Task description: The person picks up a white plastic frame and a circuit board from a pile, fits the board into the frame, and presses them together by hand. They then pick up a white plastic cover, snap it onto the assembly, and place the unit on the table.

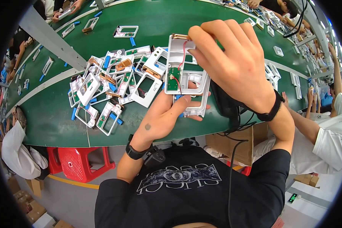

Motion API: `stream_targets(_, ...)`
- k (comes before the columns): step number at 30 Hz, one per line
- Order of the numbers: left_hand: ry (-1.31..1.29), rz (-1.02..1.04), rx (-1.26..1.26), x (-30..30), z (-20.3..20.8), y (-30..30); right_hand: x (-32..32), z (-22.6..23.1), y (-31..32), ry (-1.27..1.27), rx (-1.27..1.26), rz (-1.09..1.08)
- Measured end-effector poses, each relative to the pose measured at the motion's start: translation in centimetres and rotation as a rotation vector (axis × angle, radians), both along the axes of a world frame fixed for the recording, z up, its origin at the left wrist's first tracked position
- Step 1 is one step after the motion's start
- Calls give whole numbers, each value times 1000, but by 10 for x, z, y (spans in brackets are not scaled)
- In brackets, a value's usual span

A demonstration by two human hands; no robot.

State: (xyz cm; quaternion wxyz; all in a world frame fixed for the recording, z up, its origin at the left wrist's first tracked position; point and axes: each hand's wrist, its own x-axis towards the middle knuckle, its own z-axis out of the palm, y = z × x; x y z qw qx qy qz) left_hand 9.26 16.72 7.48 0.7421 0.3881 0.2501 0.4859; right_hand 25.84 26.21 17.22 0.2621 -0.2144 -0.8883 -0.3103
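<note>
Head view. Left hand [161, 117]: cradles white plastic frame [186, 76] from beneath, steadying it above the green table [57, 121]. Right hand [235, 60]: pinches the frame's top edge by a copper strip [180, 37]. Green circuit board [173, 79], red wire inside. Pile of similar frames [114, 85] lies alongside, within reach.

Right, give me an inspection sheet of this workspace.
Surface: green bench, long, curved by the lens.
Job's things: white frame with green board and red wire, held by both hands.
Clutter: pile of frames left of the hands; single frames further along.
Hands: left hand supports the frame from below; right hand grips its top.
Cables: black cable hanging by the bench edge.
Surroundings: red stool, cardboard box, other people at neighbouring benches.
</note>
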Motion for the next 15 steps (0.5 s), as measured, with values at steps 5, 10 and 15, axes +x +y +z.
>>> stream_targets(5, 26, -27, 42, -7, -5, 4, 9, -17, 10, 125, -246, 75)
stream_targets(10, 60, -79, 10, -14, -15, 8, 16, -28, 11, 180, -453, 68)
stream_targets(15, 100, -59, 48, -18, -23, 8, 19, -39, 4, 173, -509, -10)
